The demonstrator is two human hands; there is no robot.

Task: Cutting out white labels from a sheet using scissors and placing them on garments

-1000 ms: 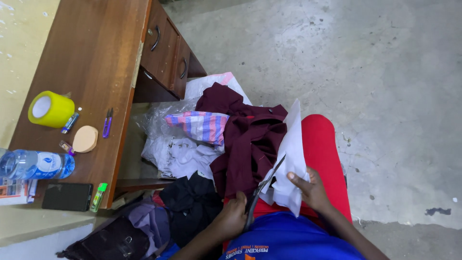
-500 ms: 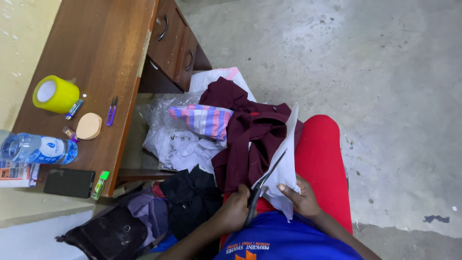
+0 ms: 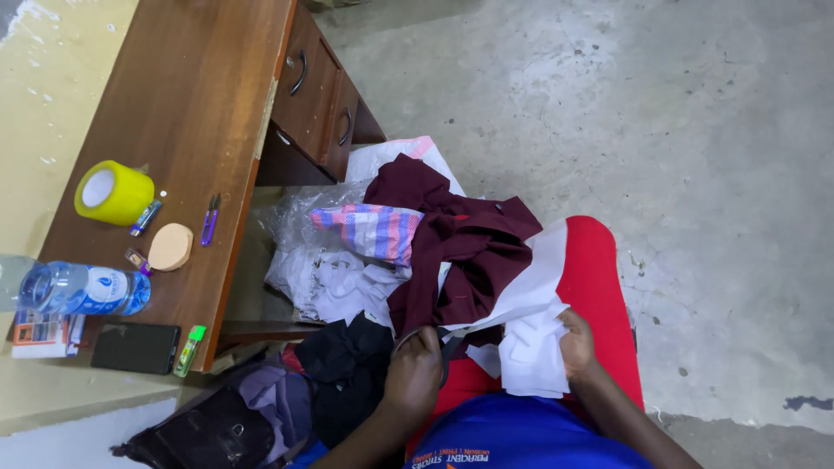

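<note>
Fingers [image 3: 569, 334] around white fabric [image 3: 530, 352]

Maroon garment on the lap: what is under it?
Under the maroon garment show white fabric held by the right hand, a striped cloth and red trousers. Anything deeper is covered.
</note>
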